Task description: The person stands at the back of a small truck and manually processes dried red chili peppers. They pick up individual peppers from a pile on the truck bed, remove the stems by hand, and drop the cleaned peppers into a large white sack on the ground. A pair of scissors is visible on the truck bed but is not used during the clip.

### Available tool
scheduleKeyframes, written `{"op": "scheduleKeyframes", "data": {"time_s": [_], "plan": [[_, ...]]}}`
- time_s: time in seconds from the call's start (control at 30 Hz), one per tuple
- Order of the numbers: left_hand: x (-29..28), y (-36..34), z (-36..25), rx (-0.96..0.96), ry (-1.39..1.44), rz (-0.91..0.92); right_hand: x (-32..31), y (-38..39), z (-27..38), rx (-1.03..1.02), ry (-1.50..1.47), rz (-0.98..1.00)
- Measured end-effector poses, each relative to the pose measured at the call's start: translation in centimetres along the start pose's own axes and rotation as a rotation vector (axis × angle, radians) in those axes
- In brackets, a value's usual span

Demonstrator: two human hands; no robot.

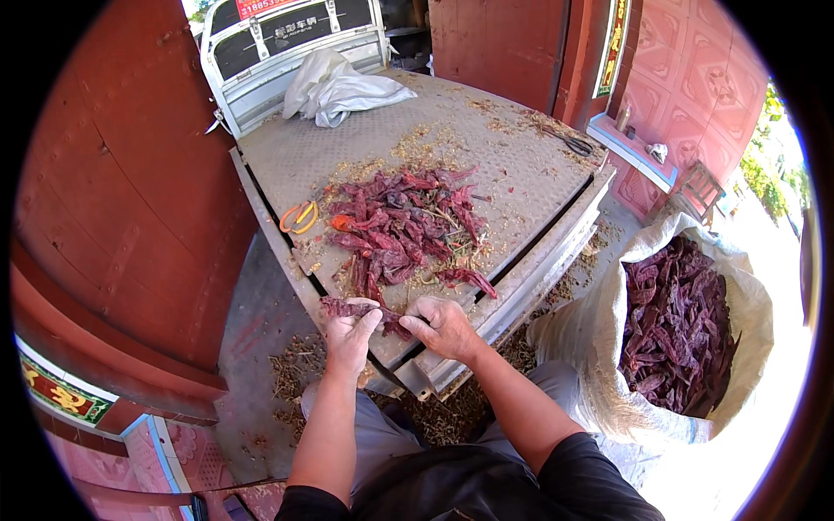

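Dried pepper spans left hand and right hand, fingers curled.

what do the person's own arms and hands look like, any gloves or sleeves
The left hand and right hand are bare, with no gloves. Both forearms are uncovered, and no watch or bracelet shows at either wrist. The plain black left sleeve and right sleeve appear at the lower edge.
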State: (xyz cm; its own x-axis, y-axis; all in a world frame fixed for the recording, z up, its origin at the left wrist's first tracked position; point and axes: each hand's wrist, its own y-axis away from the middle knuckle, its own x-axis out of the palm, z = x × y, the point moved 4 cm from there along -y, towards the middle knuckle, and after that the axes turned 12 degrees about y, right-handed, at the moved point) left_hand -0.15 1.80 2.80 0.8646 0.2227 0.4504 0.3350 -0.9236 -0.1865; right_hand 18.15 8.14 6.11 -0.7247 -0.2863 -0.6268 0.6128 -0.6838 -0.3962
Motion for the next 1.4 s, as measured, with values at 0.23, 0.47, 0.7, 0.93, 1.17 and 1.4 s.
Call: {"op": "scheduleKeyframes", "data": {"time_s": [0.23, 0.47, 0.7, 0.93, 1.17, 1.4], "plan": [[-0.1, 0.0, 0.0, 0.003, 0.034, -0.025, -0.3, -0.1, 0.5, 0.053, -0.013, 0.048], [-0.2, 0.0, 0.6, -0.049, 0.051, 0.032, -0.3, 0.1, 0.8, 0.006, -0.019, -0.005], [2.1, 0.5, -1.3, 0.014, 0.03, 0.126, 0.0, 0.1, -0.1, -0.025, -0.014, 0.008], [-0.6, -0.1, 0.6, -0.009, -0.082, 0.087, 0.0, -0.1, 0.4, -0.102, 0.057, 0.006], [-0.3, 0.0, 0.5, -0.025, -0.004, 0.083, 0.1, -0.6, 1.0, -0.065, 0.124, 0.037], [1.5, 0.3, -0.8, -0.03, 0.102, 0.045, 0.6, -0.6, 0.2, -0.031, -0.007, 0.064]]}}
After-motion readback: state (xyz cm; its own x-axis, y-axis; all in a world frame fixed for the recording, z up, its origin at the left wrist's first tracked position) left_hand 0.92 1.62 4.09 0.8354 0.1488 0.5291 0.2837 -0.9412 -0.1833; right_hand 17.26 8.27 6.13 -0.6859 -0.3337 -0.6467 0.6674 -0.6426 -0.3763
